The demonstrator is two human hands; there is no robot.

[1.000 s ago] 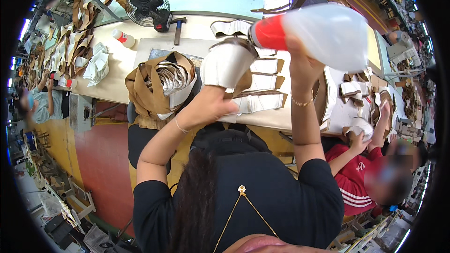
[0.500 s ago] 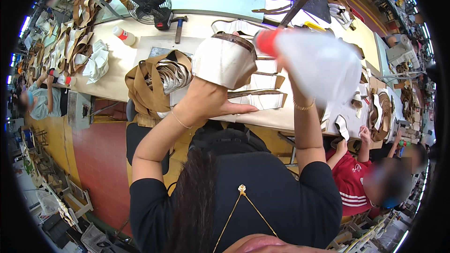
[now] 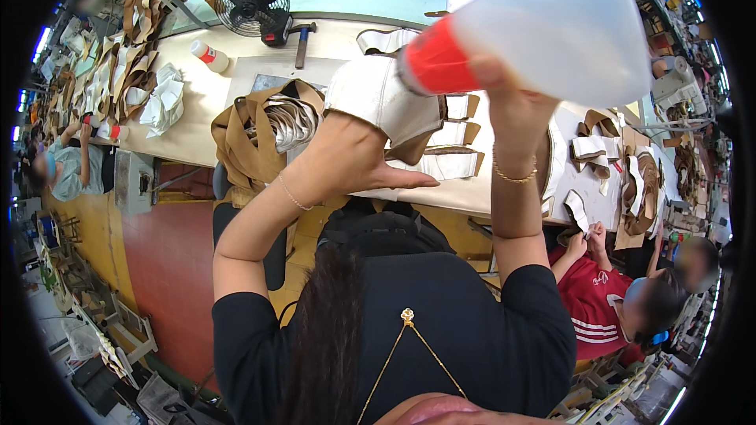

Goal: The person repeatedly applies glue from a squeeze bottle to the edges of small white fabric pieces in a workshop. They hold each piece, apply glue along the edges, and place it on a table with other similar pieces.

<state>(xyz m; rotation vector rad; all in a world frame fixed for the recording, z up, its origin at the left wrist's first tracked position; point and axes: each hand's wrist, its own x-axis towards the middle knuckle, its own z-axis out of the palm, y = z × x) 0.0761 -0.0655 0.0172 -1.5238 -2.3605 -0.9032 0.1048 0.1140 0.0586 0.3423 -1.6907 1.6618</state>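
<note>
My left hand (image 3: 346, 153) holds up a curved white-and-brown leather-like piece (image 3: 366, 90) above the table. Its fingers are hidden behind the piece, and the thumb sticks out to the right. In my right hand (image 3: 516, 114) is a large translucent white bottle (image 3: 563, 35) with a red neck, gripped near that neck. The bottle lies tilted on its side, its tip pointing left at the right edge of the piece; whether they touch I cannot tell. Beneath, several white strips with brown ends (image 3: 453, 163) rest on the table (image 3: 185, 156).
Left of my hands sits a pile of brown and white strips (image 3: 236, 130). Behind it are a hammer (image 3: 302, 49), a black fan (image 3: 250, 6) and a small red-and-white bottle (image 3: 209, 56). At right, a person in a red top (image 3: 587, 311) handles a white strip (image 3: 577, 210).
The bottle has swung from blurred motion to a steadier tilt, its body higher and farther right, its tip nearer the piece. My left hand has turned the piece, showing more brown below.
</note>
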